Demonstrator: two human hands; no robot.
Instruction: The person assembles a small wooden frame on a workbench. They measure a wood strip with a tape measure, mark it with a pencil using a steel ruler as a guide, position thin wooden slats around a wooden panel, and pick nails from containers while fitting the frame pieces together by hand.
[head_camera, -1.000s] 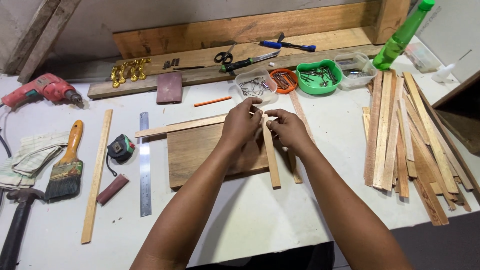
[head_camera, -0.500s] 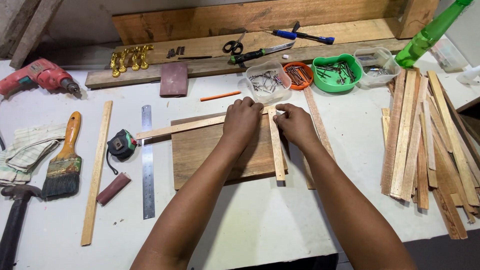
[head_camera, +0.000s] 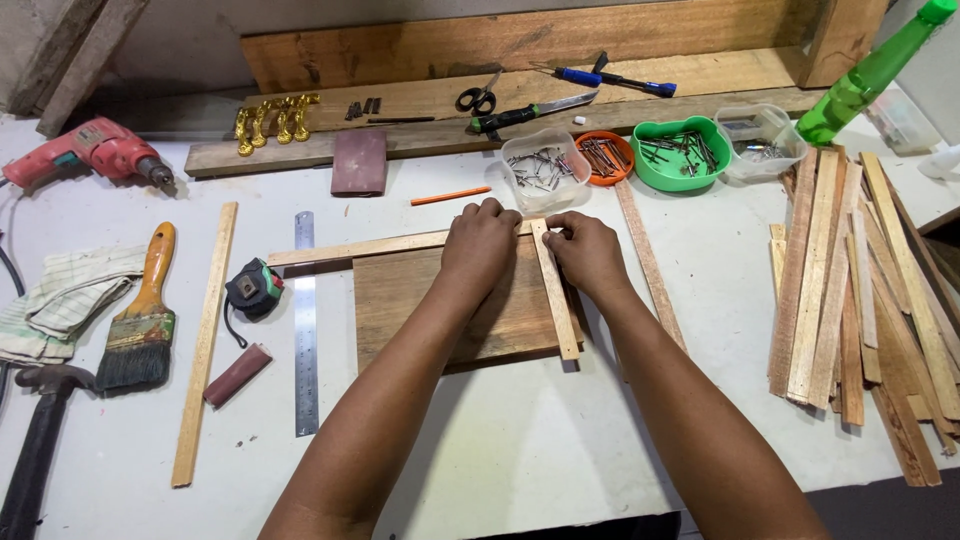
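A brown wooden board (head_camera: 400, 310) lies flat on the white table. A long thin strip (head_camera: 350, 248) runs along its far edge, and a shorter strip (head_camera: 556, 300) lies down its right edge. My left hand (head_camera: 480, 243) presses down where the two strips meet at the far right corner. My right hand (head_camera: 585, 250) pinches the top of the short strip from the right side.
Tubs of nails (head_camera: 543, 168) and screws (head_camera: 680, 152) stand just beyond my hands. A pile of wood strips (head_camera: 860, 290) fills the right. A steel ruler (head_camera: 305, 330), tape measure (head_camera: 252, 288), brush (head_camera: 140, 320), loose strip (head_camera: 205, 340), hammer (head_camera: 40, 440) and drill (head_camera: 95, 150) lie left.
My hands have lowered the short strip onto the board's right edge and now hold it square against the long strip. The camera view has shifted slightly.
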